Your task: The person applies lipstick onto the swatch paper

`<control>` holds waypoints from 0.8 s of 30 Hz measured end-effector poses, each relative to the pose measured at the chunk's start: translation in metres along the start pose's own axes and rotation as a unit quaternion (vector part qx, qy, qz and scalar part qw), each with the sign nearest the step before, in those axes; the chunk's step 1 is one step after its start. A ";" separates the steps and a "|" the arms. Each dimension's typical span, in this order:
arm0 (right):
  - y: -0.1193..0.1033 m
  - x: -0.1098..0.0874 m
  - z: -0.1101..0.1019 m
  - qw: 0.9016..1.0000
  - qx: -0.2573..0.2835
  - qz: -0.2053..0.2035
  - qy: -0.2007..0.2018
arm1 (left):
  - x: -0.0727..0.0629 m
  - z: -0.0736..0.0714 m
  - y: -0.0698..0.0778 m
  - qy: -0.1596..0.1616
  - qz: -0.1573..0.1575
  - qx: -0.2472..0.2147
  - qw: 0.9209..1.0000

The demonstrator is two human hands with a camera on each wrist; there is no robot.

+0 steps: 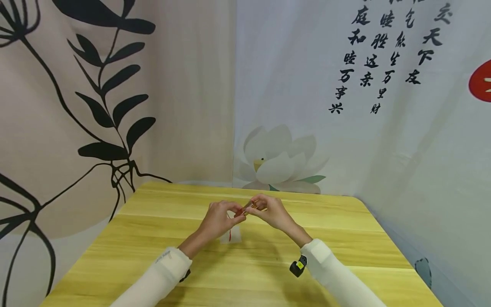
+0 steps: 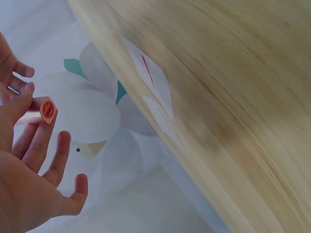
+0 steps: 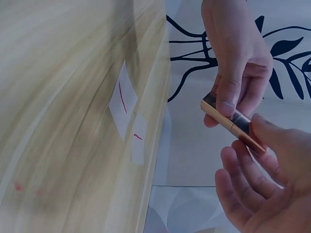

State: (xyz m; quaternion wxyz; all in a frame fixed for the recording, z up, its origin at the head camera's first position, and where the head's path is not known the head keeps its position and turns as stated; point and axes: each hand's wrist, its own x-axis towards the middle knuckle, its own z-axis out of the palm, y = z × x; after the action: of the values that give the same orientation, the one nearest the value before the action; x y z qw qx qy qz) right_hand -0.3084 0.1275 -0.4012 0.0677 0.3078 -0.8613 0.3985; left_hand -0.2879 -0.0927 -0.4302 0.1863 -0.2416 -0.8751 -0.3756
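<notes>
Between both hands, over the far half of the table, is a gold and dark lipstick tube (image 3: 237, 130). My left hand (image 1: 220, 218) pinches one end with thumb and fingers. The other end is pinched by my right hand (image 1: 274, 212). A seam crosses the tube midway in the right wrist view. Its end face (image 2: 48, 110) carries a round red label in the left wrist view, where the left hand's other fingers spread loosely. Below the hands lies a white paper piece (image 3: 123, 101) with a red stroke, beside a smaller piece (image 3: 138, 141) with a short red mark.
The wooden table (image 1: 326, 238) ends at a far edge just beyond the hands. A printed curtain (image 1: 192, 94) with plants, a lotus and writing hangs behind it. Small red smudges (image 3: 18, 186) mark the tabletop.
</notes>
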 end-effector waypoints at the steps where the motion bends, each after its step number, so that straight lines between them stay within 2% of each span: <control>1: 0.000 0.000 0.001 1.000 0.000 -0.002 0.000 | -0.001 0.000 0.000 -0.002 -0.001 0.001 1.000; 9: -0.003 0.000 0.008 1.000 0.000 -0.022 -0.007 | -0.002 0.000 0.000 -0.015 -0.001 0.023 1.000; 16: -0.004 0.000 0.017 0.998 -0.017 -0.056 -0.013 | -0.005 -0.002 -0.001 0.005 0.012 0.066 0.998; 20: -0.005 -0.004 0.013 0.998 -0.028 -0.045 -0.029 | -0.006 -0.009 -0.010 0.002 -0.003 0.071 0.997; 24: 0.000 -0.009 0.007 0.998 -0.040 -0.013 -0.040 | -0.010 -0.025 -0.024 -0.002 -0.039 0.066 0.997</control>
State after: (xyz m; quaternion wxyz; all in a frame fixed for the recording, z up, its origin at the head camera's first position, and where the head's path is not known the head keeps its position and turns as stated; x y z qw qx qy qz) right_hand -0.3005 0.1269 -0.4091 0.0503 0.3314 -0.8746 0.3505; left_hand -0.2893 -0.1287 -0.4330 0.1853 -0.1948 -0.9071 -0.3238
